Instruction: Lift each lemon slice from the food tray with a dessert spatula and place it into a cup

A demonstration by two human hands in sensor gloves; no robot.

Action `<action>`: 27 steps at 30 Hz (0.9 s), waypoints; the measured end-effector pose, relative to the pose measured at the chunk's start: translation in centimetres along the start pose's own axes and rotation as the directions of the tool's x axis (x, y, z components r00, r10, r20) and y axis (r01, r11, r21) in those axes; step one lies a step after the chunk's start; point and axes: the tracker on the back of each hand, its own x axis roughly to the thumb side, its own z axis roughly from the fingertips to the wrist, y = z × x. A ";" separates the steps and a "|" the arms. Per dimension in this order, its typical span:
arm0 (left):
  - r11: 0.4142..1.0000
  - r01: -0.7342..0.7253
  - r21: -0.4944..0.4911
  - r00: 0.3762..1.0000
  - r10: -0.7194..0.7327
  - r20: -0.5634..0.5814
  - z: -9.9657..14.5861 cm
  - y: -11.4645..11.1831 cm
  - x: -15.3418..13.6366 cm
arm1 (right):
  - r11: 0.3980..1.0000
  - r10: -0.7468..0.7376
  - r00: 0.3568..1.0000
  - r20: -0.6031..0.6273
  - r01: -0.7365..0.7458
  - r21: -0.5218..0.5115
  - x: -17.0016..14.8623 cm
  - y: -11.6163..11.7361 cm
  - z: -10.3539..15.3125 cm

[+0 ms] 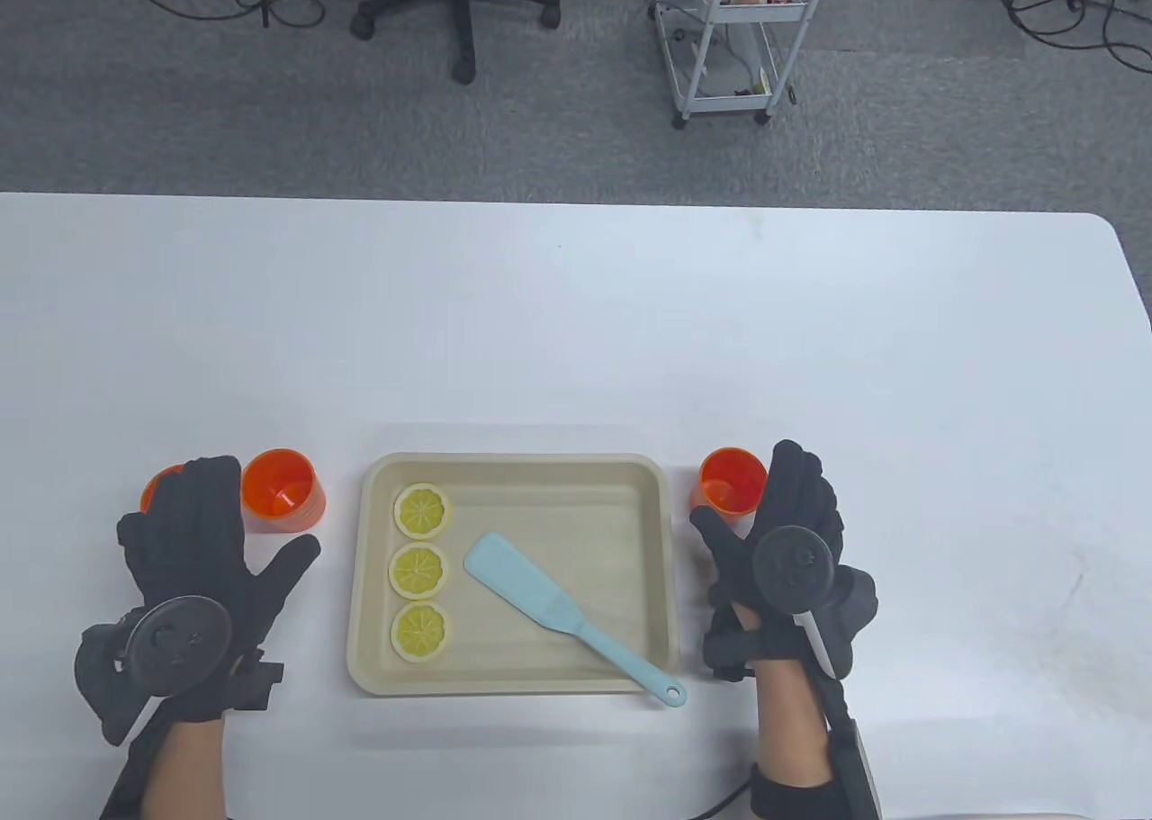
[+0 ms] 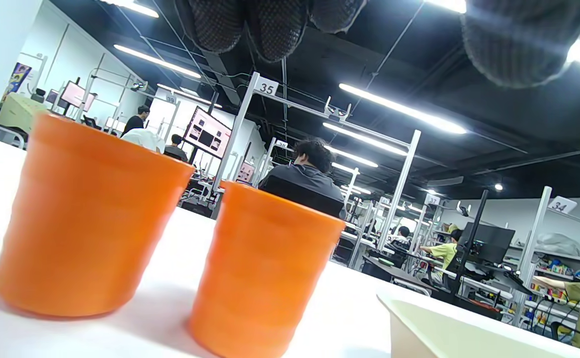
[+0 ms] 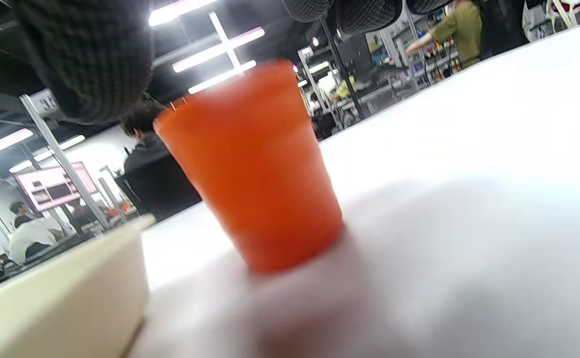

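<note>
A beige food tray lies near the table's front edge. Three lemon slices sit in a column at its left: far, middle, near. A light blue dessert spatula lies diagonally in the tray, its handle end over the near right rim. Two orange cups stand left of the tray, one in full sight, the other mostly behind my left hand. A third orange cup stands right of the tray, just beyond my right hand. Both hands hover flat with straight fingers and hold nothing.
The white table stretches far behind the tray. An office chair and a white wire trolley stand on the carpet beyond it. In the left wrist view both cups and the tray's corner show close up.
</note>
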 end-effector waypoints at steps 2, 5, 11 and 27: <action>1.000 -0.013 0.005 1.000 0.014 -0.010 0.0 0.1 -0.2 | 0.999 0.018 1.000 0.004 -0.018 -0.046 0.6 -1.6 0.7; 1.000 -0.016 0.006 1.000 0.016 -0.010 0.1 0.1 -0.2 | 0.993 -0.024 0.998 0.056 0.030 -0.116 1.1 -3.3 1.9; 1.000 -0.010 0.011 1.000 0.010 -0.018 0.0 0.2 -0.3 | 0.979 -0.003 0.983 0.185 0.041 -0.201 3.1 -5.1 4.1; 0.996 -0.093 0.013 0.989 0.094 -0.116 -0.4 0.4 -2.9 | 0.983 0.042 0.880 0.473 0.049 -0.177 7.4 -4.5 7.0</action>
